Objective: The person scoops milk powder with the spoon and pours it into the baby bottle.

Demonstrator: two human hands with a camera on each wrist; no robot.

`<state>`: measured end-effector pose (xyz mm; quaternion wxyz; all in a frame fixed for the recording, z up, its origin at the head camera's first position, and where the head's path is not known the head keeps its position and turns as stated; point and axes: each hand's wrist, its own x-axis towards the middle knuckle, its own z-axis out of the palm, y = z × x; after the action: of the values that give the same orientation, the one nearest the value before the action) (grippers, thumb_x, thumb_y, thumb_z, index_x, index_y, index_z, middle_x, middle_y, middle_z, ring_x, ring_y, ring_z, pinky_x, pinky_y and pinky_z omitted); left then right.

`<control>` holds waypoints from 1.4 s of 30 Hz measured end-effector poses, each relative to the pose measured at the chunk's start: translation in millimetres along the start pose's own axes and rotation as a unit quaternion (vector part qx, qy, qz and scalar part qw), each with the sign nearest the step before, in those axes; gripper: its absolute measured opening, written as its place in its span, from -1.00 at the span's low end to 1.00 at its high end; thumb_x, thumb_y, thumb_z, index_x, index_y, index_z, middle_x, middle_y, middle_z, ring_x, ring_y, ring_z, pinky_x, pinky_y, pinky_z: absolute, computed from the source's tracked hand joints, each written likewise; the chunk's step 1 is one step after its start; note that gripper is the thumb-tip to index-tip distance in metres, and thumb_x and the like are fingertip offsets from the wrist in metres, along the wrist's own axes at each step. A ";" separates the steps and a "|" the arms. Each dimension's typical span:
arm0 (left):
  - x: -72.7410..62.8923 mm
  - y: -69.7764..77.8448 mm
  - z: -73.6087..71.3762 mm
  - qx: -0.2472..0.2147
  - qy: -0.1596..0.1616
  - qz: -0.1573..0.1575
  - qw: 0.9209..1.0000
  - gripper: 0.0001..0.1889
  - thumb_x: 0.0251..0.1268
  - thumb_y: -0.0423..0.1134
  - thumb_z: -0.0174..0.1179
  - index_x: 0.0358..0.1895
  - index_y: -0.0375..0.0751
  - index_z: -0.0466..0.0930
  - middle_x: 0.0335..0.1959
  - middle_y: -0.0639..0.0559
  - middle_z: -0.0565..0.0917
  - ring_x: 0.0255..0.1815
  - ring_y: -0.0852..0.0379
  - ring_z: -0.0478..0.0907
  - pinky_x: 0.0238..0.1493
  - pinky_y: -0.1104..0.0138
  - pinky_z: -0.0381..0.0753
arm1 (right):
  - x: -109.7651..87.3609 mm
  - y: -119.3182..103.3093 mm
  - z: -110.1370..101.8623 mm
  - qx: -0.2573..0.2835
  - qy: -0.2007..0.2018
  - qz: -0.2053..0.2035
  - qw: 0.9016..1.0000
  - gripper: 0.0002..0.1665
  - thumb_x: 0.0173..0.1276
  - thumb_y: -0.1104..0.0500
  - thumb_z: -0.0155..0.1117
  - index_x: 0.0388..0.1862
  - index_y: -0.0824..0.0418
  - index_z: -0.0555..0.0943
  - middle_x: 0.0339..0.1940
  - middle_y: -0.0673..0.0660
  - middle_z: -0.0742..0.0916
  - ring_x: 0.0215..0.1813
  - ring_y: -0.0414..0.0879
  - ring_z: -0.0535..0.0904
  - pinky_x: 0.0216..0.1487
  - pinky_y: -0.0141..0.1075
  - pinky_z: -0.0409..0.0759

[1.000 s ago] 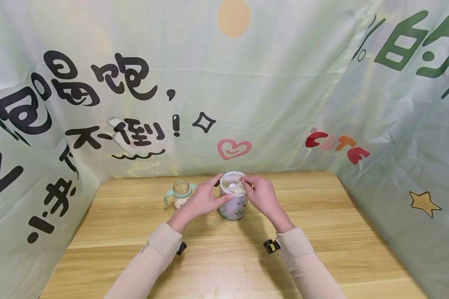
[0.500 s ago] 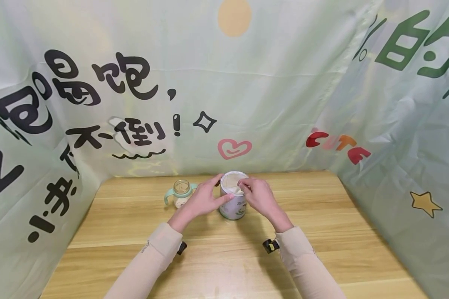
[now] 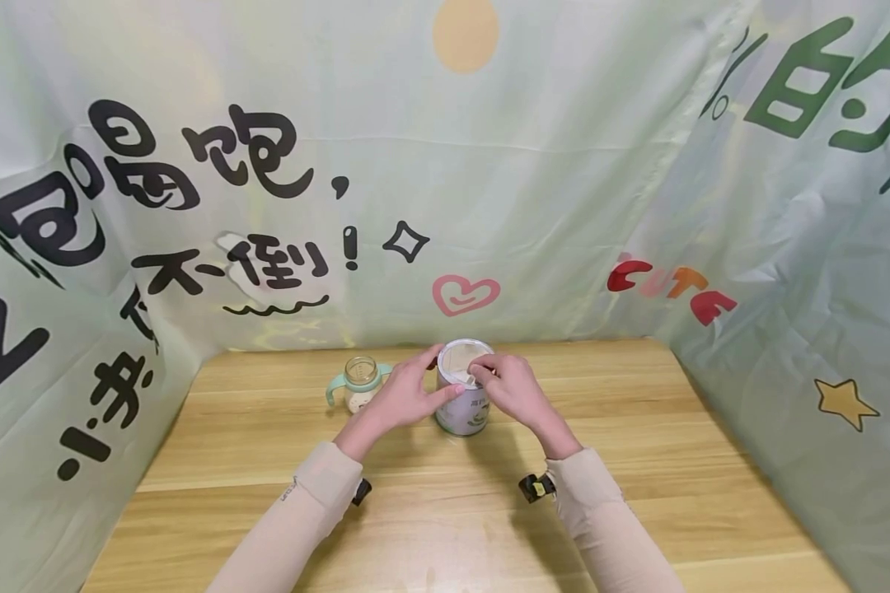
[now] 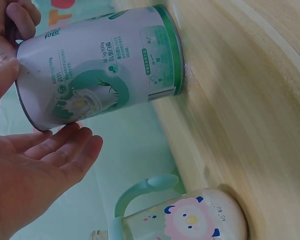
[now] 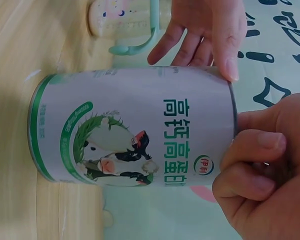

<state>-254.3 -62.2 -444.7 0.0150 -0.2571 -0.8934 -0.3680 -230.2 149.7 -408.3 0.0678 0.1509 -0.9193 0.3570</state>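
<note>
A white and green milk powder can [image 3: 456, 420] with a cow picture stands upright and lidless on the wooden table. My left hand [image 3: 408, 394] steadies it from the left, thumb at the near rim and fingers round the far side. Over the mouth, my right hand [image 3: 517, 391] has its fingers curled and pinches the handle of a scoop [image 3: 471, 380], whose bowl is hidden inside the can. Pale powder shows within. In the right wrist view, the right hand [image 5: 270, 170] is close at the can's rim, and the front label [image 5: 125, 130] faces the camera.
A baby bottle [image 3: 360, 376] with mint green handles and no cap stands just left of the can, partly behind the left hand. The table [image 3: 430, 511] is bounded by a printed fabric backdrop [image 3: 564, 206] at the back and both sides.
The white scoop, visible in the can's mouth a second ago, has sunk out of sight into the can. My right hand has shifted slightly left; the left hand and can stay put.
</note>
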 end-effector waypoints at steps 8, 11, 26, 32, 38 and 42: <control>-0.6 2.2 -0.7 -0.013 0.000 0.000 1.000 -0.12 0.43 0.17 0.33 0.64 -0.21 0.23 0.41 -0.23 0.60 0.40 -0.16 0.58 0.42 -0.09 0.58 | -0.6 -1.5 -3.5 0.053 -0.016 0.035 0.998 -0.71 0.59 0.17 0.20 -0.30 0.25 0.76 -0.55 0.03 0.56 -0.51 -0.14 0.38 -0.43 -0.31 0.39; -0.4 3.2 -1.5 -0.020 -0.003 0.000 1.000 -0.11 0.44 0.17 0.33 0.64 -0.22 0.22 0.42 -0.24 0.59 0.42 -0.19 0.57 0.43 -0.10 0.57 | -1.7 -1.6 -4.4 0.078 -0.021 0.058 0.995 -0.71 0.60 0.15 0.20 -0.22 0.26 0.78 -0.58 0.02 0.55 -0.58 -0.17 0.38 -0.50 -0.34 0.38; -0.8 4.2 -1.1 -0.031 0.002 0.000 1.000 -0.12 0.41 0.13 0.38 0.63 -0.24 0.25 0.40 -0.24 0.61 0.39 -0.25 0.58 0.39 -0.13 0.59 | -3.7 -2.3 -5.6 0.134 -0.025 0.095 0.986 -0.70 0.62 0.12 0.19 -0.18 0.26 0.78 -0.63 0.08 0.57 -0.70 -0.18 0.33 -0.61 -0.37 0.34; -0.4 3.4 -0.6 -0.031 0.003 0.006 0.999 -0.13 0.41 0.12 0.38 0.62 -0.23 0.26 0.39 -0.22 0.62 0.37 -0.20 0.60 0.37 -0.12 0.61 | -4.2 -0.5 -3.7 0.087 0.007 0.061 0.994 -0.71 0.60 0.12 0.23 -0.09 0.28 0.81 -0.43 0.11 0.75 -0.58 -0.18 0.39 -0.49 -0.34 0.42; -1.1 4.5 -1.3 -0.033 0.006 0.008 0.999 -0.15 0.42 0.10 0.38 0.62 -0.22 0.27 0.37 -0.26 0.63 0.36 -0.22 0.60 0.34 -0.13 0.63 | -4.4 3.4 -3.9 0.082 0.060 0.062 0.993 -0.67 0.59 0.11 0.24 0.08 0.29 0.79 -0.24 0.22 0.84 -0.61 -0.19 0.41 -0.55 -0.38 0.42; -1.6 6.0 -2.0 -0.038 0.008 0.010 0.999 -0.16 0.41 0.09 0.38 0.60 -0.24 0.29 0.36 -0.29 0.63 0.35 -0.26 0.61 0.32 -0.15 0.63 | -3.6 4.7 -4.9 0.093 0.103 0.070 0.988 -0.67 0.58 0.10 0.24 0.06 0.27 0.80 -0.25 0.22 0.84 -0.46 -0.20 0.54 -0.46 -0.39 0.49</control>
<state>-250.4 -60.6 -439.7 0.0160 -0.2630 -0.8761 -0.4037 -228.2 157.1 -408.6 0.1230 0.0539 -0.8786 0.4582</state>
